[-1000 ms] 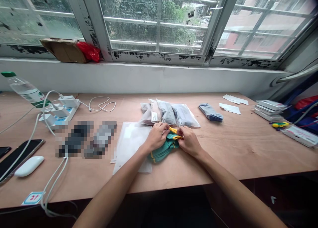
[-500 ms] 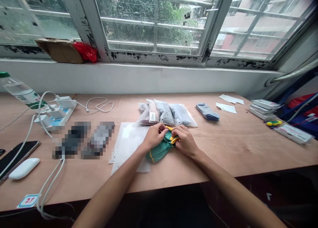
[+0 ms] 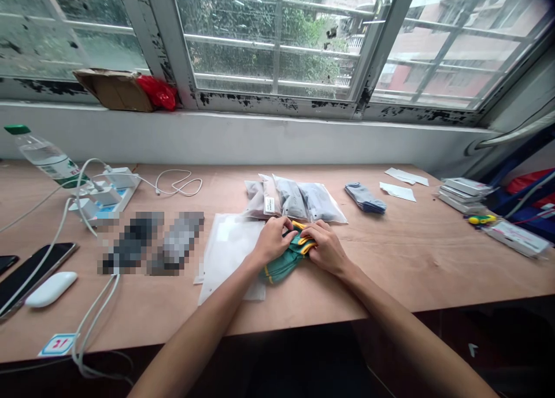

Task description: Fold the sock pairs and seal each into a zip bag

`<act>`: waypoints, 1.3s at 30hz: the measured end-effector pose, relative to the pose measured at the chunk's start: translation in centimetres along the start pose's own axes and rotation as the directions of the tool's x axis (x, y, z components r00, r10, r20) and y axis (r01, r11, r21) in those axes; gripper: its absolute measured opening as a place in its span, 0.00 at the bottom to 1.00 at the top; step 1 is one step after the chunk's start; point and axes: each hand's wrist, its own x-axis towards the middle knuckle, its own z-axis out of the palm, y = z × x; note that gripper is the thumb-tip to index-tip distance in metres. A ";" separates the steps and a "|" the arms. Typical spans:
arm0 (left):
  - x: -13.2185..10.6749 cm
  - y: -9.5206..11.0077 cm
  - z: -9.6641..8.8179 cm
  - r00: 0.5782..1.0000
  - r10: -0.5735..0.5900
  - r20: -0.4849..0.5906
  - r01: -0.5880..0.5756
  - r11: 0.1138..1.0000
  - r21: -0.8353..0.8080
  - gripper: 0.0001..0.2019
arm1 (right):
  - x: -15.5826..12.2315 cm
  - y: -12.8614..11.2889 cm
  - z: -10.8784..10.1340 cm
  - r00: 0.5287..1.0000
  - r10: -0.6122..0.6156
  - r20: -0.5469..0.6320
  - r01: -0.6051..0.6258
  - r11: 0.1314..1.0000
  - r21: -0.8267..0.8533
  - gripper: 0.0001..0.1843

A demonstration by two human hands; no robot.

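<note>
A green cloth garment with yellow trim (image 3: pixel 281 265) lies bunched at the table's front middle, partly over a frosted plastic bag (image 3: pixel 229 253). My left hand (image 3: pixel 276 240) pinches its upper left part, fingers curled near the yellow edge. On the other side my right hand (image 3: pixel 324 245) is closed over the yellow-trimmed end, which shows in folds beside the fingers. The exact kind of garment is hard to make out under the hands. Just behind the hands lie several filled plastic packets (image 3: pixel 291 198). Folded grey fabric (image 3: pixel 365 198) rests to their right.
At the left are a tilted bottle (image 3: pixel 52 159), a power strip (image 3: pixel 110 204) with white cables, a phone (image 3: pixel 39 271) and a white case (image 3: pixel 51 289). White paper slips (image 3: pixel 398 191), stacked boxes (image 3: pixel 463 194) and a yellow-green tool (image 3: pixel 482 219) lie at the right.
The view has shifted slightly, so things appear a little further right. The yellow-trimmed edges between my hands lie closer together in folds. Both hands keep their hold on the green garment.
</note>
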 end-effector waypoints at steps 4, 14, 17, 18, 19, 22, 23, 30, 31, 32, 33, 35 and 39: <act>-0.1 0.7 -0.4 0.999 -0.004 -0.035 -0.003 0.983 -0.182 0.03 | -0.1 0.1 0.2 0.997 0.075 0.013 -0.074 0.997 -0.008 0.19; 0.0 0.8 -1.4 0.967 -0.005 0.253 0.160 0.788 -0.595 0.12 | 0.0 0.2 -0.1 0.996 0.061 0.058 -0.051 0.985 -0.165 0.19; 0.0 0.6 -1.0 0.989 -0.079 0.121 0.120 0.916 -0.382 0.11 | 0.0 0.0 -0.1 0.999 0.037 0.038 -0.030 0.983 -0.183 0.17; 0.0 0.4 -0.8 0.993 -0.109 0.050 0.118 0.956 -0.267 0.11 | 0.0 0.0 0.0 0.999 0.029 0.041 -0.021 0.982 -0.188 0.17; 0.0 0.2 -0.6 0.992 -0.128 -0.006 0.126 0.980 -0.151 0.11 | 0.0 0.0 0.1 0.999 0.024 0.047 -0.014 0.980 -0.196 0.17; -0.1 -0.4 -0.1 0.990 -0.139 -0.014 0.140 0.988 0.071 0.09 | 0.0 0.0 0.2 0.999 0.018 0.051 -0.006 0.974 -0.224 0.14; -0.1 -0.5 0.0 0.991 -0.134 0.007 0.132 0.986 0.098 0.08 | 0.0 0.0 0.2 0.998 0.018 0.052 -0.005 0.974 -0.227 0.14; -0.1 -0.6 0.2 0.997 -0.064 0.035 0.059 0.989 0.136 0.06 | 0.0 0.2 0.1 0.998 0.045 0.046 -0.036 0.983 -0.181 0.15; -0.1 -0.5 0.1 0.999 -0.041 0.012 0.039 0.993 0.113 0.06 | -0.1 0.3 0.2 0.997 0.056 0.044 -0.048 0.984 -0.172 0.15; -0.1 -0.4 0.0 1.000 -0.021 -0.011 0.022 0.997 0.071 0.06 | -0.1 0.4 0.2 0.997 0.071 0.039 -0.064 0.985 -0.161 0.15; -0.2 -0.1 -0.1 1.000 -0.009 -0.023 0.009 1.000 0.006 0.06 | -0.2 0.4 0.3 0.996 0.089 0.031 -0.084 0.986 -0.144 0.15; -0.3 0.3 -0.6 1.000 0.002 0.013 0.001 0.986 -0.168 0.06 | -0.3 0.6 0.3 0.992 0.124 0.011 -0.123 0.987 -0.104 0.21; -0.3 1.0 -1.8 0.970 0.077 0.229 0.021 0.917 -0.398 0.09 | -0.4 0.4 0.3 0.992 0.119 0.033 -0.116 0.989 -0.091 0.32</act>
